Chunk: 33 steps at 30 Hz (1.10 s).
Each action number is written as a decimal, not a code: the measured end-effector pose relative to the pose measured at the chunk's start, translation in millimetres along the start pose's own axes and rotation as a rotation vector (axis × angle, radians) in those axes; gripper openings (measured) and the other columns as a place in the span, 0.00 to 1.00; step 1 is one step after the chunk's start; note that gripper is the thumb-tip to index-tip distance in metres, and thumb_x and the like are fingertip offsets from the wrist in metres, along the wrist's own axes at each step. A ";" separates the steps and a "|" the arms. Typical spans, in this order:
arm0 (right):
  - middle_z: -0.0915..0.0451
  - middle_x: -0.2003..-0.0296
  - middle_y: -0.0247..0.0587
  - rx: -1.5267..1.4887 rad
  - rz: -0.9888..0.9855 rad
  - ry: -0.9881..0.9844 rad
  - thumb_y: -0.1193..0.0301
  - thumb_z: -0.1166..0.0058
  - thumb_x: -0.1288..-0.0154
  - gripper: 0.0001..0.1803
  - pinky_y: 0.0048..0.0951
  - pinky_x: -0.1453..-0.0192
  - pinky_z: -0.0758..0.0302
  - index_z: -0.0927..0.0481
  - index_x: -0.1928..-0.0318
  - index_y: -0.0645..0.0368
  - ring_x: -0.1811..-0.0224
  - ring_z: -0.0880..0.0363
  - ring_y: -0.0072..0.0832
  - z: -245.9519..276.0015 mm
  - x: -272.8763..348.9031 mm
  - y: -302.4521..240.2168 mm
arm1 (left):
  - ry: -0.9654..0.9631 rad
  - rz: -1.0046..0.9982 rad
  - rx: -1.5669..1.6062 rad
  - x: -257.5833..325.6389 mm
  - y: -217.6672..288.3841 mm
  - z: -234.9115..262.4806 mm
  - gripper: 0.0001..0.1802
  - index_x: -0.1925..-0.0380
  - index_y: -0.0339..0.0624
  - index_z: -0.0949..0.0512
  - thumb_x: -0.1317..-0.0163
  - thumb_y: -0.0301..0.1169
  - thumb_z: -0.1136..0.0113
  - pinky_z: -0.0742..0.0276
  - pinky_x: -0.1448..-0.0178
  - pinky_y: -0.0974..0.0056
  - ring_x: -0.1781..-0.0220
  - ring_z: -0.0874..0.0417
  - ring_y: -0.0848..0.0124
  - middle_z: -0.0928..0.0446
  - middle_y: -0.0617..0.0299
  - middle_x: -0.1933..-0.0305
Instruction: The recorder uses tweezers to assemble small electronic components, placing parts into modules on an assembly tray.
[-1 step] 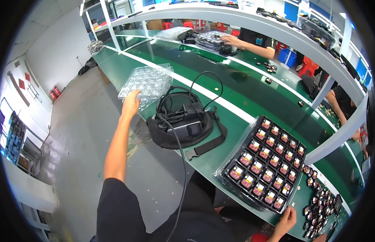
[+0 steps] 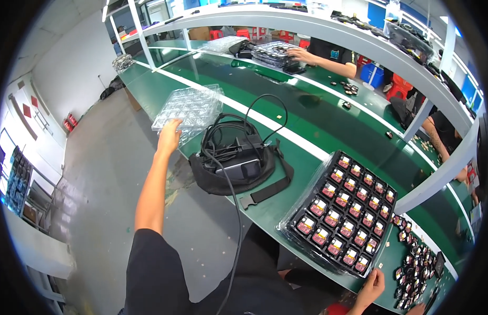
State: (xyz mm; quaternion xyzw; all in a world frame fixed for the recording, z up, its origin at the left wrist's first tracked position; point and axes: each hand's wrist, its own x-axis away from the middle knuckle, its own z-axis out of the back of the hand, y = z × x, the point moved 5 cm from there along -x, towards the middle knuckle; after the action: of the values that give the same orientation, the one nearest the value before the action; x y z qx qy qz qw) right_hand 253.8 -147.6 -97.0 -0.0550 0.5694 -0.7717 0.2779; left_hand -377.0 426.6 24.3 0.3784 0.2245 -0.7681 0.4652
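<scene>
A long green workbench ran from the far left to the near right, under a pale overhead shelf. On its near side, toward the right, lay a black tray, its compartments filled with small black-framed parts in rows, with clear plastic along its left edge. Farther off to the left lay a clear plastic tray stack, overhanging the near edge of the bench. Between these two sat a black bag heaped with dark cables, one cord trailing down off the bench. A loose pile of small dark parts spread to the right of the black tray. Across the bench, a co-worker's hand rested at another tray.

The left hand reached out, its fingers at the near edge of the clear stack; whether it gripped could not be told. The right hand, fingers curled narrow, was at the black tray's near right corner; its hold, too, was unclear. Smallest was the strap's dark buckle.
</scene>
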 end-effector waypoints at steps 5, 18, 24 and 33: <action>0.29 0.74 0.24 0.046 0.066 0.048 0.69 0.47 0.23 0.12 0.18 0.75 0.47 0.20 0.57 0.67 0.76 0.39 0.10 0.5 4.7 -9.6 | -0.214 0.217 0.016 -1.6 -18.0 -25.9 0.13 0.58 0.40 0.19 0.43 0.17 0.42 0.24 0.46 0.51 0.50 0.19 0.52 0.18 0.53 0.55; 0.26 0.74 0.35 0.187 0.071 0.086 0.77 0.43 0.30 0.06 0.24 0.70 0.34 0.18 0.63 0.71 0.73 0.29 0.20 -3.6 13.2 -66.3 | 0.429 -0.013 0.018 -61.6 76.6 75.3 0.26 0.52 0.37 0.18 0.50 0.07 0.52 0.25 0.41 0.56 0.47 0.22 0.57 0.19 0.54 0.55; 0.23 0.75 0.40 0.191 0.033 0.073 0.77 0.39 0.34 0.04 0.26 0.68 0.29 0.16 0.62 0.67 0.74 0.25 0.24 -12.8 5.0 -84.3 | 0.550 -0.343 -0.154 -39.3 142.4 154.3 0.19 0.49 0.37 0.19 0.36 0.09 0.45 0.17 0.43 0.54 0.46 0.17 0.51 0.22 0.47 0.49; 0.20 0.72 0.41 0.172 -0.008 0.055 0.74 0.37 0.33 0.06 0.27 0.66 0.26 0.15 0.60 0.65 0.72 0.21 0.28 -8.9 6.9 -84.8 | 0.247 -0.978 0.391 -31.7 321.1 202.1 0.10 0.54 0.57 0.25 0.30 0.26 0.45 0.21 0.40 0.41 0.49 0.25 0.60 0.29 0.60 0.56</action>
State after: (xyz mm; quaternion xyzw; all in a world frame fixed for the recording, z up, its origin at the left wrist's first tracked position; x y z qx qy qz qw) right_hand 213.4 -126.7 -24.6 -0.0122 0.5081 -0.8201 0.2628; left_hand -159.3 153.2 175.5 0.3969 0.2801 -0.8723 -0.0556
